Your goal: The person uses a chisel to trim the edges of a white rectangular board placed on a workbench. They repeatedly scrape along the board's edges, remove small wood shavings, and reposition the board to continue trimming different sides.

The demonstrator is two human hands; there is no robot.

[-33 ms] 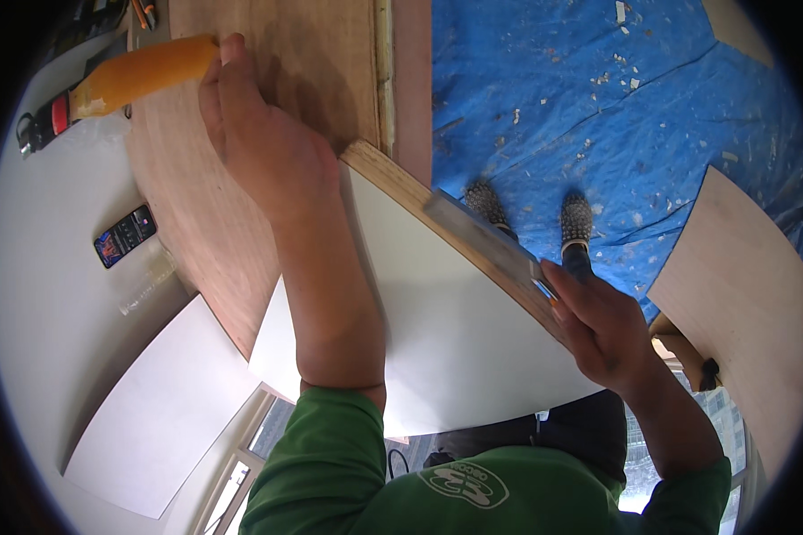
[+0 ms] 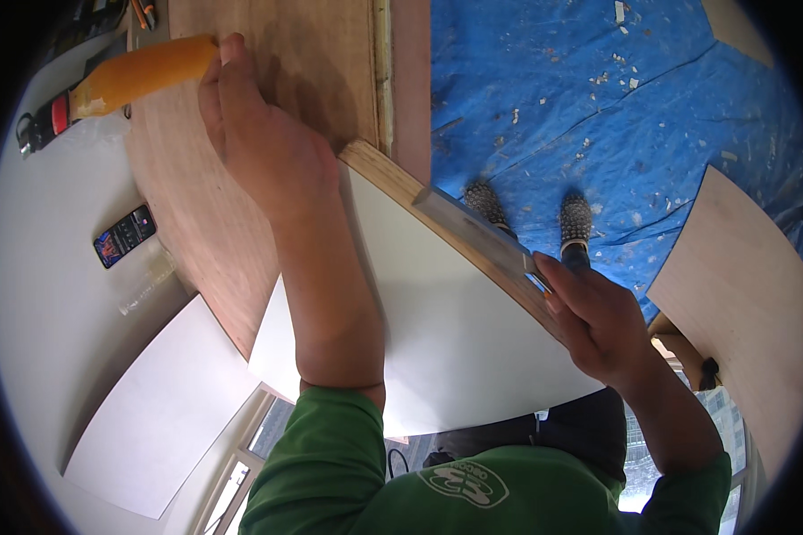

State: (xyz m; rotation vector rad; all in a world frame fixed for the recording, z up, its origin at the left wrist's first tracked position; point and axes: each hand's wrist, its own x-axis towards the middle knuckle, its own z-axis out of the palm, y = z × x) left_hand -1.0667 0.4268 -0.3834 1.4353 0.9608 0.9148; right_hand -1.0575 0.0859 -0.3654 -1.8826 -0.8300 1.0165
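Observation:
My left hand lies with its fingers stretched over the brown wooden surface, its fingertips at the end of an orange bottle with a dark cap. The heel of this hand is at the far corner of a white panel, which slants below my forearm. My right hand is closed on a flat, grey, blade-like tool. Its face lies along the panel's bare wooden edge; the exact kind of tool is blurred.
A phone lies on the pale surface at left, above another white panel. Blue sheeting with scattered chips covers the floor at far right, where my shoes show. A curved pale board stands at right.
My right hand and the grey tool have slid slightly away from me and to the left along the wooden edge. My left hand and the panel stay where they were.

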